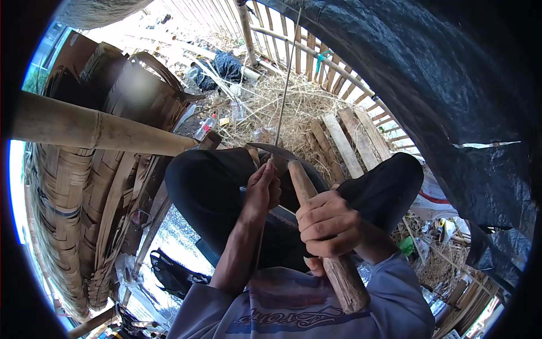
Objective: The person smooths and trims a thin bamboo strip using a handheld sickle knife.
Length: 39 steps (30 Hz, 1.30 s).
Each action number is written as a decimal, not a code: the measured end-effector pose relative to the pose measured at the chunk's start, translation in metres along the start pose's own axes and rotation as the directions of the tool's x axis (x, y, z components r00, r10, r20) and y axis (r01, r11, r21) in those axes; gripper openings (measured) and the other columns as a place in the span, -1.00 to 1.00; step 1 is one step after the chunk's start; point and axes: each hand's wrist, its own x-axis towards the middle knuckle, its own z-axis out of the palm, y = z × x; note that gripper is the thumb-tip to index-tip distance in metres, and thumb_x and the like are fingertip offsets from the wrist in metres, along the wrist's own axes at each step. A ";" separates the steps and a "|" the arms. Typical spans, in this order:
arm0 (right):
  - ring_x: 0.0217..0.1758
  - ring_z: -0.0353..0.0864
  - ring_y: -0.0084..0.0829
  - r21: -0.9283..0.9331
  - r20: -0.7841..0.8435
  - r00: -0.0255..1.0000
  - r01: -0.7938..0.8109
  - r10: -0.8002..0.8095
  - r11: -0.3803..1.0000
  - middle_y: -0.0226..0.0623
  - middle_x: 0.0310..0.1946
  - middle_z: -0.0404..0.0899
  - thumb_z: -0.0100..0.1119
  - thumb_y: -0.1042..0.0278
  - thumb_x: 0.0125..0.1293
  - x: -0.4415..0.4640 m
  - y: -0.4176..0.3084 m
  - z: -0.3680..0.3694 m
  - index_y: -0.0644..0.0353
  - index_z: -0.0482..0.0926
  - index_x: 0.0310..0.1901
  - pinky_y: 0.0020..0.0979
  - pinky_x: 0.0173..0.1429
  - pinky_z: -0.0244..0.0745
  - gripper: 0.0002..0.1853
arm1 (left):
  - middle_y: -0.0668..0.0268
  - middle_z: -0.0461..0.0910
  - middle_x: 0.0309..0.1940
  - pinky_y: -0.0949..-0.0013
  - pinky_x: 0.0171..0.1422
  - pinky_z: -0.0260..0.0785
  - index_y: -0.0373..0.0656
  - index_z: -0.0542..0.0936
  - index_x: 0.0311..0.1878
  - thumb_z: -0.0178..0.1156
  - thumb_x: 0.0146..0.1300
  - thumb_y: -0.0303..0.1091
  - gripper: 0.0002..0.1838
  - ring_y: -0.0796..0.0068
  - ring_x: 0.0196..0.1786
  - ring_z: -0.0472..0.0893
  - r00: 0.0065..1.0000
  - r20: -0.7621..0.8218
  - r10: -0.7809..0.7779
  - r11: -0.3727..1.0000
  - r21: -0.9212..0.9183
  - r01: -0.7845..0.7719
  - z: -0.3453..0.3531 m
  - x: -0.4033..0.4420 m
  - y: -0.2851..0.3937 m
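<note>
My right hand (pixel 328 225) is wrapped round the thick wooden handle of a curved-blade knife (pixel 305 183). The handle's lower end lies over my forearm side, near my shirt. From its upper end the dark curved blade (pixel 274 150) reaches left, just above my left fingertips. My left hand (pixel 265 186) is closed in a pinch on a thin bamboo strip (pixel 286 79). This strip runs up and away past the blade, and a length of it shows below the hand. Exactly where blade and strip touch, I cannot tell. Both hands are between my bent knees, over dark trousers.
A bamboo pole (pixel 96 130) juts in from the left above woven bamboo sheets (pixel 68 209). Ahead lie dry straw shavings (pixel 282 96), a plastic bottle (pixel 206 127) and wooden slats (pixel 344 144). Dark plastic sheeting (pixel 451 85) hangs at right; a black bag (pixel 175 274) lies lower left.
</note>
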 end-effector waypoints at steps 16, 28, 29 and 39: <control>-0.60 0.45 -0.53 -0.046 0.283 0.953 0.127 -0.109 0.991 -0.53 -0.65 0.35 0.33 0.16 0.09 -0.021 0.024 0.016 0.15 0.44 -0.49 -0.45 -0.44 0.47 -0.70 | 0.62 0.07 -0.77 0.57 -0.78 -0.26 0.04 0.33 -0.37 -0.13 0.45 -0.09 -0.73 0.81 -0.81 0.01 0.995 -0.076 0.062 0.997 0.057 -0.058 -0.014 0.006 -0.005; -0.59 0.53 -0.42 -0.541 0.080 0.987 -0.077 0.142 0.838 -0.42 -0.65 0.43 0.34 0.35 -0.21 -0.032 0.043 -0.060 0.13 0.46 -0.54 -0.41 -0.48 0.41 -0.78 | 0.61 0.08 -0.76 0.58 -0.74 -0.25 0.01 0.36 -0.36 -0.10 0.45 -0.12 -0.75 0.81 -0.79 0.02 0.999 -0.037 -0.028 1.000 0.007 0.029 -0.009 -0.006 -0.025; -0.59 0.53 -0.42 -0.530 0.095 0.985 -0.070 0.141 0.845 -0.42 -0.65 0.43 0.34 0.35 -0.21 -0.032 0.041 -0.055 0.13 0.46 -0.54 -0.41 -0.48 0.41 -0.78 | 0.61 0.08 -0.76 0.58 -0.74 -0.25 0.01 0.36 -0.36 -0.10 0.45 -0.12 -0.75 0.81 -0.79 0.02 0.999 -0.044 -0.021 1.000 -0.008 0.020 -0.006 -0.004 -0.021; -0.71 0.30 -0.50 -0.211 -0.368 0.920 -0.227 0.138 0.951 -0.37 -0.73 0.32 0.15 0.38 0.20 -0.018 0.020 -0.048 0.23 0.31 -0.39 -0.39 -0.54 0.35 -0.79 | 0.63 0.13 -0.74 0.60 -0.73 -0.22 0.00 0.38 -0.40 -0.06 0.43 -0.13 -0.73 0.84 -0.77 0.04 0.995 -0.076 0.071 0.986 0.158 -0.058 -0.007 -0.001 -0.023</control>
